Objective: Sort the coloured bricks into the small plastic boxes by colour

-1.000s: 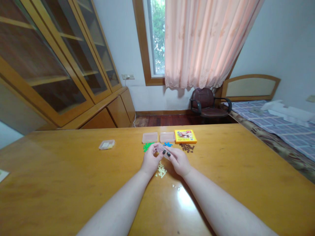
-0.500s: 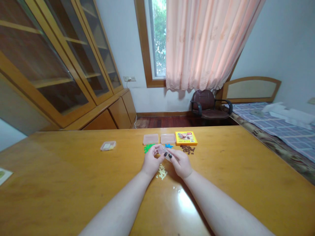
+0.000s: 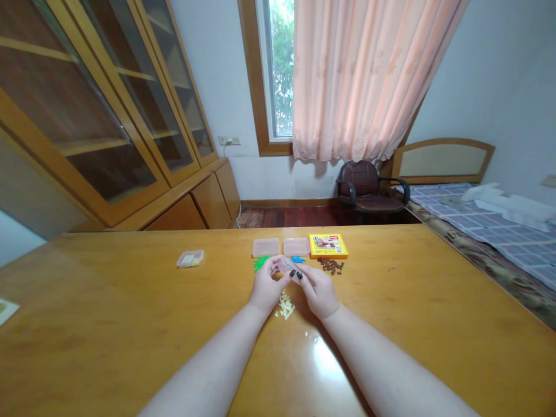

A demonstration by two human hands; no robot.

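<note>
My left hand (image 3: 266, 286) and my right hand (image 3: 317, 288) meet over the middle of the wooden table (image 3: 130, 324). Both are closed around a small clear plastic container (image 3: 287, 267), fingertips pinching its edges. Just under the hands lies a pile of pale yellow small pieces (image 3: 285, 305). Green pieces (image 3: 259, 263) show behind my left hand, blue pieces (image 3: 297, 259) peek out behind the fingers, and brown pieces (image 3: 332, 266) lie behind my right hand.
Two clear lidded boxes (image 3: 265, 247) (image 3: 296, 246) and a yellow box (image 3: 327, 245) stand in a row behind the hands. A small clear box with yellow contents (image 3: 190, 258) sits to the left. A paper corner (image 3: 6, 308) lies at the table's left edge. Cabinets, an office chair and a bed lie beyond.
Both hands stay together on the clear container with only small finger shifts. The view has tilted slightly.
</note>
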